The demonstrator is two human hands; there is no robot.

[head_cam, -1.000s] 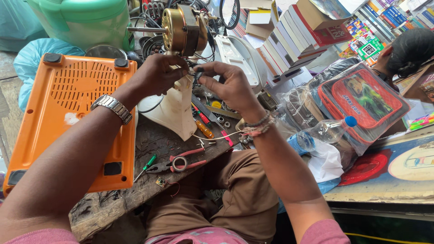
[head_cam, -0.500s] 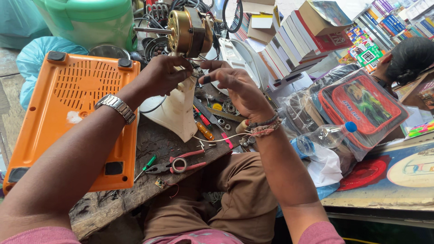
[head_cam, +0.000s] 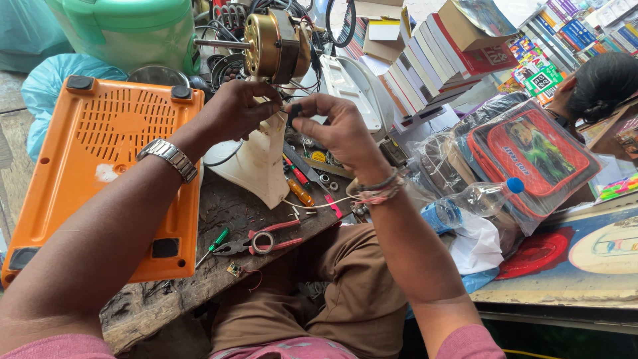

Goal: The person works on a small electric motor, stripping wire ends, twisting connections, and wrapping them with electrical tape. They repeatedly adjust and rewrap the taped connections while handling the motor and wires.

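1. Head view, packages first: right of the hands, a stack of books with white, red and blue covers, leaning; beyond it, a small green square label among the coloured spines. Lower right of the right hand, a red and black flat case wrapped in clear plastic, picture panel on its face.
2. Left hand raised, wrist bearing a metal watch, fingertips pinched just under the brass-coloured motor. Right hand level with it, fingers closed on a small dark part; both hands nearly touching, above the cream stand.
3. Left of the hands, an orange vented casing lying flat on the surface; behind it, a green lidded container, contents hidden.
4. Below the hands, red-handled pliers and a green screwdriver. Lower right, a clear plastic bottle with blue cap, lying on its side.
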